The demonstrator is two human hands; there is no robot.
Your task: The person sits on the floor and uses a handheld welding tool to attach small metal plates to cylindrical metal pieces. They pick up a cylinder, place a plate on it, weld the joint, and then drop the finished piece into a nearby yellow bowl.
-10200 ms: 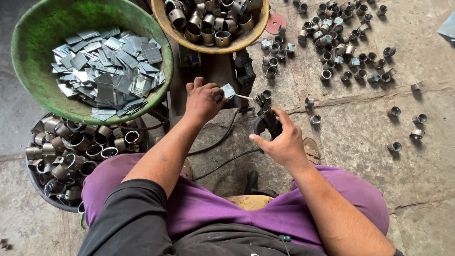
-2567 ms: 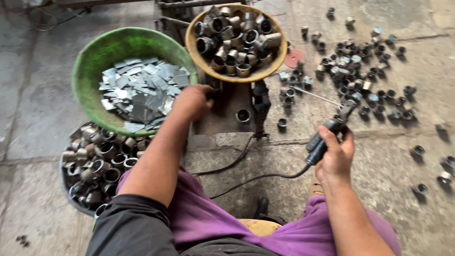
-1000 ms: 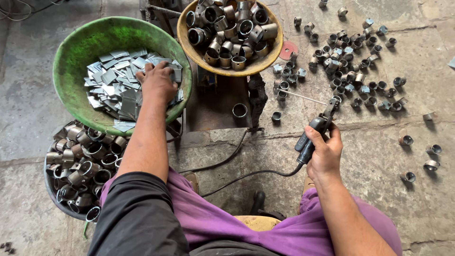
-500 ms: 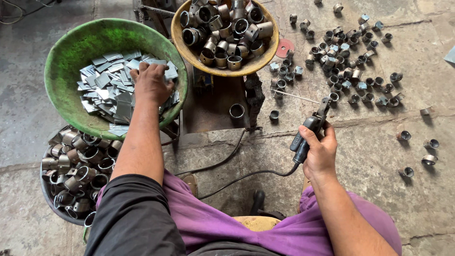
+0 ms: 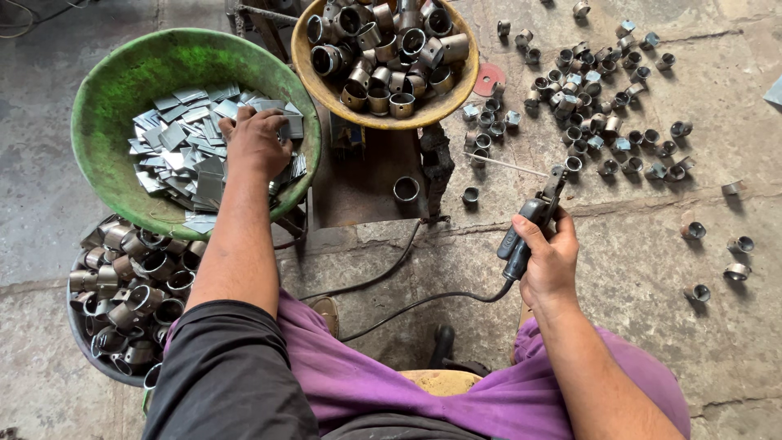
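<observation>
The left hand (image 5: pixel 257 140) lies palm-down inside the green basin (image 5: pixel 106 98), its grip closed down onto the heap of flat metal plates (image 5: pixel 183 151) directly beneath the fingers; whether one plate is pinched cannot be told. The right hand (image 5: pixel 547 259) has its grip clamped around the black electrode holder (image 5: pixel 525 232), whose long axis runs up and away from the palm, the thin rod (image 5: pixel 509 165) pointing left from its tip. A single metal ring (image 5: pixel 406 189) sits on the dark metal stand (image 5: pixel 358 175), between the two hands, rather nearer the left one. Beyond it stands the yellow bowl of rings (image 5: pixel 383 49). Finished pieces (image 5: pixel 603 106) are scattered over the concrete floor (image 5: pixel 652 326) past the holder. A tub of ring parts (image 5: pixel 130 285) lies beside the left forearm.
</observation>
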